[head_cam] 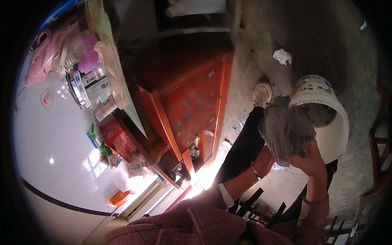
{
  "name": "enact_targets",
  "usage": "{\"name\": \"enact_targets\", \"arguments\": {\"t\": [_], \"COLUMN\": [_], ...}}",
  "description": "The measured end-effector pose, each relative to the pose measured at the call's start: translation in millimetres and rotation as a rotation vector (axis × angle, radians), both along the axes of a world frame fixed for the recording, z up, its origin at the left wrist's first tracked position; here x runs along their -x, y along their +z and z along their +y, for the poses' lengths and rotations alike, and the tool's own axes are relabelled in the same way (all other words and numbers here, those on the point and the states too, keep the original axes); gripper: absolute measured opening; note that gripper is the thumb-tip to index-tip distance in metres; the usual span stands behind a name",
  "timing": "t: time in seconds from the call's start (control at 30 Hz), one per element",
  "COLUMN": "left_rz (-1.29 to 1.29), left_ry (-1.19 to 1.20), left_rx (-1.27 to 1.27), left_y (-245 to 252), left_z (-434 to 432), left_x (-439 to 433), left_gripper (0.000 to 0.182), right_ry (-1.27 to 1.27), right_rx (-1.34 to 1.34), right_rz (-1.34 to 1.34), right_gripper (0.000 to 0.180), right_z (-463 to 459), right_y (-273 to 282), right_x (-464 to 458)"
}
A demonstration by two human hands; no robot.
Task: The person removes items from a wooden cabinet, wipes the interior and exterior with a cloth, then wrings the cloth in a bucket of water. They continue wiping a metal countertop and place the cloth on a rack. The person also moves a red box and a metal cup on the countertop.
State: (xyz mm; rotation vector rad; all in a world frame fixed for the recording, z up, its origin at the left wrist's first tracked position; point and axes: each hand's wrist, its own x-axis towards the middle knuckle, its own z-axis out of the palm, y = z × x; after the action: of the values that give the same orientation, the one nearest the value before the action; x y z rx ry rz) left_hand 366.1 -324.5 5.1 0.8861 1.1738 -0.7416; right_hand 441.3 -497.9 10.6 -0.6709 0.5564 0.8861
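A wet-looking, bunched grey cloth (283, 130) is between my two hands, above my legs. My left hand (267, 159), with a metal bangle at the wrist, is at its lower left side, its fingers mostly hidden by the cloth. My right hand (309, 159) is closed on the cloth's lower right part. Just beyond and to the right, a white plastic bucket (332, 141) leans with its mouth towards me. Its outer wall is dirty, and something dark shows inside. The cloth overlaps the bucket's left edge.
A red wooden cabinet (196, 88) stands left of my legs. Further left are a red plastic basket (118, 137), a medicine box (96, 85) and pink and purple plastic things. A crumpled white scrap (282, 57) lies on the concrete floor. Chair parts (378, 162) show at the right edge.
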Motion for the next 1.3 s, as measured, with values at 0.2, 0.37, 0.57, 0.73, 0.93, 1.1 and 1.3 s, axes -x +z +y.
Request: {"name": "enact_targets", "arguments": {"t": [0.2,0.37,0.57,0.73,0.93,1.1,1.3], "left_rz": [0.032,-0.015,0.096,0.188,0.039,-0.022,-0.029], "left_ry": [-0.009,0.045,-0.045,-0.069,-0.053,0.119,0.284], "left_rx": [0.106,-0.013,0.1,0.199,0.156,0.191,0.212], "left_y": [2,5,1,7,10,13,27], "left_z": [18,30,32,33,45,61,78], "left_x": [-22,-31,-22,-10,-20,-26,-43], "left_gripper": [0.037,0.03,0.028,0.03,0.029,0.028,0.027], "right_ry": [-0.025,0.128,0.232,0.409,0.495,0.808,1.192], "right_rx": [0.145,0.287,0.687,0.543,0.679,0.992,1.2], "right_rz": [-0.107,-0.287,-0.603,-0.638,-0.95,-1.243,-1.339], "right_gripper": [0.059,0.064,0.07,0.068,0.062,0.058,0.055], "right_z": [42,63,91,146,296,404,432], "right_y": [11,29,10,-57,-115,-177,-244], "right_x": [-59,-75,-87,-142,-233,-289,-296]}}
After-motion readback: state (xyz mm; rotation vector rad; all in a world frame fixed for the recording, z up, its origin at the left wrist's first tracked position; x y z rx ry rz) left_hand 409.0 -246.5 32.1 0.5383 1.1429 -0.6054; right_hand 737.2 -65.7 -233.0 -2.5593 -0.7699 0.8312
